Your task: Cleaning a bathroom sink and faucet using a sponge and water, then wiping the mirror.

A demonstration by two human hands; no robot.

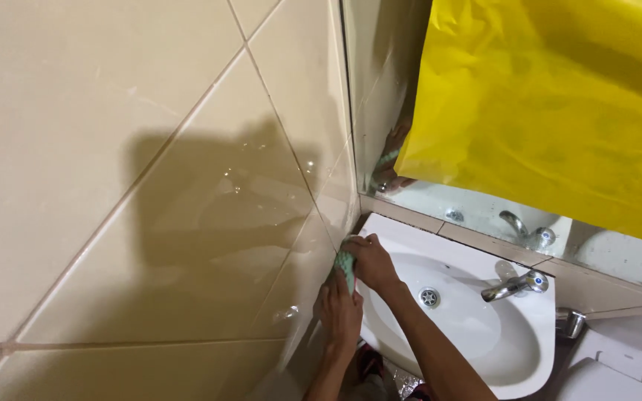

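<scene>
Two hands, one cloth: head view only; both hands work at the left edge of a white washbasin, where it meets the beige tiled wall.
Right hand: right hand is clenched over the top of a pale green cloth and presses it into the seam between basin rim and wall.
Left hand: left hand sits just below, fingers curled against the lower part of the cloth; whether it grips the cloth or only steadies it, I cannot tell.
Cloth position: bunched, between the two hands and touching both, touching the wall tile and the basin edge; mostly hidden under the right hand.
Surroundings: chrome tap at the far side of the bowl, drain in the middle, both well apart from the hands. Mirror above the basin, largely covered by a yellow sheet. Wet-looking glints on the wall tile above the hands.
Risk, slip: tile and rim look glossy and possibly wet, so a hard push could make the cloth skid and knuckles strike the wall.
Risk, cloth: bunched as it is, the cloth could slide down the gap beside the basin if either hand lets go.
Risk, basin: downward force on the rim loads the mounting, which is not visible.
</scene>
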